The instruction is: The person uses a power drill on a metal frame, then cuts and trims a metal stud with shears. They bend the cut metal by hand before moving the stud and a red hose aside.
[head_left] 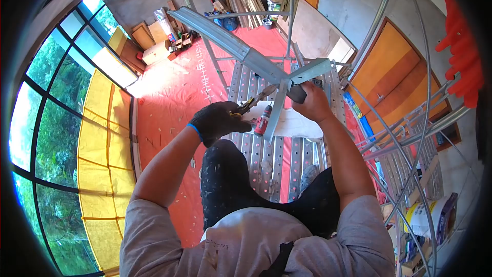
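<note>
My left hand (218, 121), in a black glove, is closed around the handles of a pair of metal snips (251, 100). The jaws of the snips point up and right, close to a bent galvanized metal channel (225, 38). This long channel reaches away to the upper left, and its near end has flaps spread apart, one up to the right and one downward. My right hand (311, 103) is closed at that near end, beside a dark patch whose nature I cannot make out. Below the metal, a red and black cordless drill (263, 121) lies on a white board (297, 124).
I am on a perforated metal scaffold platform (241, 146), with scaffold poles (291, 15) around it. Red sheeting (166, 84) covers the floor below. Windows and yellow sheeting (100, 174) are on the left. Red gloves (458, 46) hang at the right.
</note>
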The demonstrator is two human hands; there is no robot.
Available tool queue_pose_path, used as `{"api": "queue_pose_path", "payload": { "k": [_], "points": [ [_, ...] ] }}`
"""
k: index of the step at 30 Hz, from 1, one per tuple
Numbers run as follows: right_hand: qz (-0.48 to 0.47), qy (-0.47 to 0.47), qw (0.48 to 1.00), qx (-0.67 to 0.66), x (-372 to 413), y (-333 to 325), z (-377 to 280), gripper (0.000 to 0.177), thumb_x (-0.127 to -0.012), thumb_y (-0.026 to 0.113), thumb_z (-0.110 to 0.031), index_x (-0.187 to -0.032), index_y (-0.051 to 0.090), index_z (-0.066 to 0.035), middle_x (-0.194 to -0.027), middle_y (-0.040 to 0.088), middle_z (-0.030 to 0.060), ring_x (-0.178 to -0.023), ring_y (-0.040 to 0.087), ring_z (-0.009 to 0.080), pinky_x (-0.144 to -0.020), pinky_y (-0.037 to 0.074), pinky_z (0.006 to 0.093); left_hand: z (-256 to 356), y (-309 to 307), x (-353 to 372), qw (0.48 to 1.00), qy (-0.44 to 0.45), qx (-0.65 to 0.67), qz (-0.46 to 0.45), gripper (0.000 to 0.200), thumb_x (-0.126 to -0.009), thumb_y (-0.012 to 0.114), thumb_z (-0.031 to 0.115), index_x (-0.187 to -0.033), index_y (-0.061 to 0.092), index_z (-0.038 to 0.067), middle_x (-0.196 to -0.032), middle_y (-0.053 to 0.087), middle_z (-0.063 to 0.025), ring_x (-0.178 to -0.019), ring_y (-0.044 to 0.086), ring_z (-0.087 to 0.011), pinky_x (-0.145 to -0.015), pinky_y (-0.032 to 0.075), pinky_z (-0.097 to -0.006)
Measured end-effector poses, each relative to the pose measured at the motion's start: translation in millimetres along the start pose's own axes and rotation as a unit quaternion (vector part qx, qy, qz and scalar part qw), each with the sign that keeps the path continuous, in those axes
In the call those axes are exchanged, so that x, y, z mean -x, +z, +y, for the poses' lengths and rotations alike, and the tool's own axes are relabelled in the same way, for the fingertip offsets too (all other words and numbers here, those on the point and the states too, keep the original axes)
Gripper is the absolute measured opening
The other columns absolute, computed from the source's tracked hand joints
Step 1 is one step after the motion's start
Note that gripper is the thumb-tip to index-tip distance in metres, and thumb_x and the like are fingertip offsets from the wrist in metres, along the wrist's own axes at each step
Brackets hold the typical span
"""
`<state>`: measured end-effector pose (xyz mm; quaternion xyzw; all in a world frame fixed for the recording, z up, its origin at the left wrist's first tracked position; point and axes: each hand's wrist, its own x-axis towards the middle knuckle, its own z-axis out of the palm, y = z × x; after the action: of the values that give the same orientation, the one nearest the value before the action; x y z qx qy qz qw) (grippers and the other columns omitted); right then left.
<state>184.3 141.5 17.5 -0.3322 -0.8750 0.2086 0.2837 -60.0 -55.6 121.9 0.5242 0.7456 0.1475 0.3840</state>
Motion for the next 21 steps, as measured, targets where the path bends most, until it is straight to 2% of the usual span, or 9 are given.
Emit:
{"api": "queue_pose_path", "payload": {
  "k": [3, 6, 9, 12, 15, 18, 21],
  "points": [
    [-0.005, -0.013, 1.000, 0.003, 0.5, 0.4, -3.0, 0.049, -0.073, 0.077, -0.022, -0.118, 0.063, -0.008, -0.111, 0.069, 0.0158, -0.102, 0.068, 0.0359, -0.089, 0.055, 0.0442, -2.2, 2.5, -1.8, 1.000, -0.019, 0.004, -0.014, 0.060, -0.079, 0.085, 0.038, -0.126, 0.066, 0.007, -0.081, 0.070, -0.0108, -0.050, 0.061, -0.0176, -0.050, 0.051, -0.0339],
    [-0.011, -0.040, 0.999, 0.012, 1.0, 2.3, 2.6, 0.049, -0.072, 0.077, -0.021, -0.117, 0.063, -0.008, -0.109, 0.069, 0.0153, -0.101, 0.069, 0.0355, -0.088, 0.056, 0.0434, -10.3, 4.6, -6.5, 1.000, -0.015, 0.009, -0.019, 0.060, -0.079, 0.085, 0.037, -0.127, 0.067, 0.006, -0.081, 0.070, -0.0099, -0.062, 0.065, -0.0193, -0.061, 0.053, -0.0350],
    [-0.037, -0.050, 0.998, 0.014, 0.5, -2.4, 3.7, 0.049, -0.071, 0.077, -0.018, -0.117, 0.063, -0.007, -0.109, 0.069, 0.0151, -0.100, 0.069, 0.0352, -0.088, 0.056, 0.0430, -20.4, 3.6, -12.3, 0.998, 0.050, -0.018, -0.028, 0.052, -0.081, 0.082, 0.042, -0.117, 0.071, 0.006, -0.081, 0.070, -0.0084, -0.071, 0.067, -0.0200, -0.070, 0.054, -0.0344],
    [-0.103, -0.057, 0.993, 0.009, 1.0, -4.6, 0.0, 0.052, -0.071, 0.076, -0.018, -0.120, 0.063, -0.007, -0.112, 0.069, 0.0150, -0.102, 0.068, 0.0350, -0.090, 0.056, 0.0428, -12.1, -5.6, -9.0, 0.988, -0.013, -0.117, -0.104, 0.049, -0.083, 0.077, 0.049, -0.102, 0.072, 0.004, -0.080, 0.070, -0.0069, -0.068, 0.066, -0.0190, -0.069, 0.053, -0.0331],
    [-0.155, -0.085, 0.983, 0.057, 2.6, 2.3, -1.1, 0.058, -0.070, 0.075, -0.019, -0.125, 0.061, -0.007, -0.117, 0.067, 0.0152, -0.105, 0.067, 0.0352, -0.093, 0.055, 0.0426, -29.8, -0.8, -10.4, 0.982, -0.003, -0.119, -0.148, 0.049, -0.085, 0.073, 0.052, -0.090, 0.071, 0.003, -0.079, 0.070, -0.0067, -0.068, 0.067, -0.0179, -0.068, 0.053, -0.0330],
    [-0.184, -0.089, 0.975, 0.086, 3.1, 6.0, -5.1, 0.063, -0.070, 0.075, -0.022, -0.129, 0.060, -0.007, -0.122, 0.066, 0.0153, -0.108, 0.066, 0.0356, -0.096, 0.054, 0.0426, -32.5, 12.4, -3.8, 0.978, -0.038, -0.092, -0.182, 0.045, -0.087, 0.073, 0.048, -0.092, 0.071, 0.003, -0.079, 0.070, -0.0069, -0.068, 0.067, -0.0171, -0.067, 0.053, -0.0322],
    [-0.171, -0.097, 0.978, 0.077, 3.8, 10.4, -6.5, 0.064, -0.069, 0.075, -0.022, -0.129, 0.059, -0.007, -0.122, 0.066, 0.0156, -0.107, 0.066, 0.0360, -0.096, 0.054, 0.0427, -25.7, 11.8, 7.9, 0.982, -0.093, -0.035, -0.158, 0.042, -0.087, 0.073, 0.045, -0.093, 0.070, 0.004, -0.080, 0.071, -0.0069, -0.069, 0.067, -0.0165, -0.068, 0.054, -0.0318]
  ]
}}
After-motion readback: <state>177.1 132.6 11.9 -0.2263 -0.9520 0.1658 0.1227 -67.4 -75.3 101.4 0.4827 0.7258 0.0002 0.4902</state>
